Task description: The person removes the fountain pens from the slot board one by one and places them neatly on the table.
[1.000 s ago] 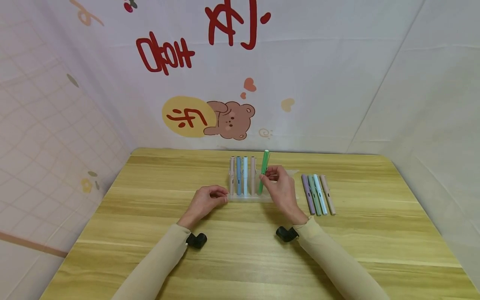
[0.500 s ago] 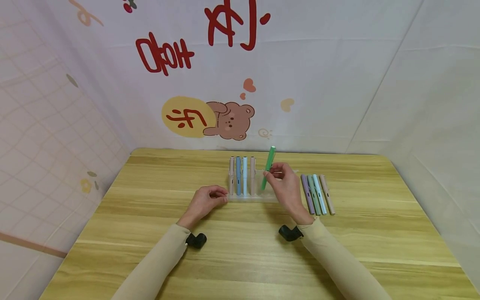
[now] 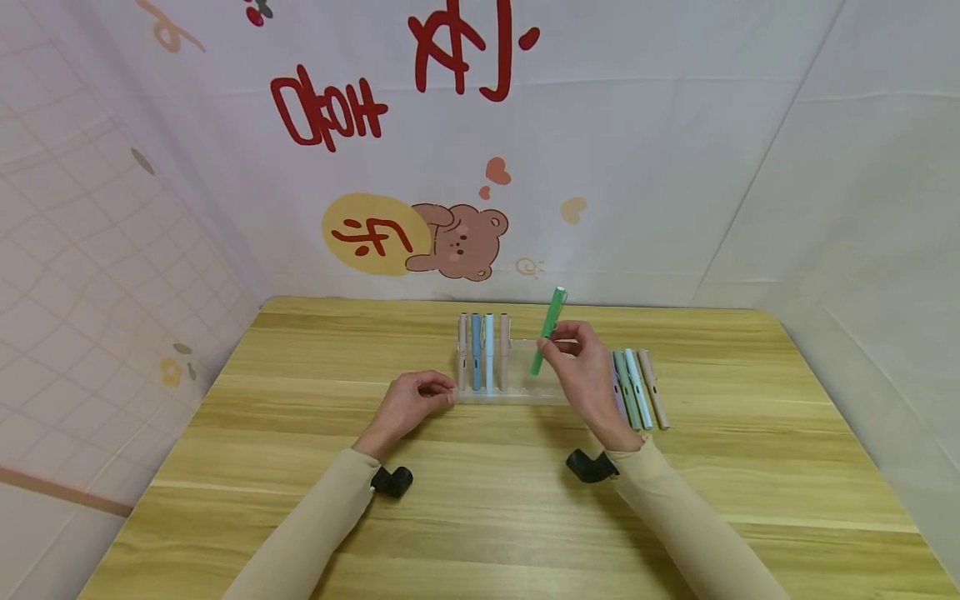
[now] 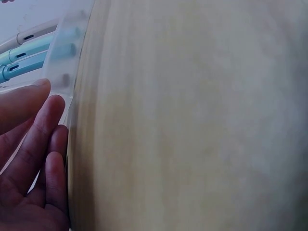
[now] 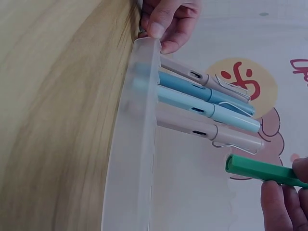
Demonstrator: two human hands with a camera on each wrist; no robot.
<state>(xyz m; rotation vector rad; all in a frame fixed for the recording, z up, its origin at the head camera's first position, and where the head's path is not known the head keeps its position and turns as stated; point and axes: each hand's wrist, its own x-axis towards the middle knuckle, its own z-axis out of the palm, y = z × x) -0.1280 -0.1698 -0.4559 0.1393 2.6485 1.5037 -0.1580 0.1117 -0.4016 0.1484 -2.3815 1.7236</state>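
Note:
My right hand [image 3: 588, 371] pinches a green pen [image 3: 551, 321] by its middle, tilted, with its lower end raised above the frosted clear pen holder [image 5: 127, 163]. My left hand [image 4: 31, 163] is at the holder's left end, thumb and fingertips gripping its corner. Four pens stand upright in the left part of the holder: a pinkish one [image 3: 462, 354], a blue one [image 3: 476, 354], a light blue one [image 3: 490, 354] and another pinkish one [image 3: 505, 354]. In the right wrist view the green pen's end points toward the holder, apart from it.
Right of the holder, several pens lie side by side on the wooden table [image 3: 480, 517]: purple, partly hidden by my right hand, then grey-green [image 3: 633, 392], light blue [image 3: 640, 387] and pinkish [image 3: 654, 387]. A printed white cloth [image 3: 637, 150] hangs behind the table.
My right hand has lifted the green pen up out of the holder and carried it to the right, tilting it further. The left hand has stayed at the holder's end.

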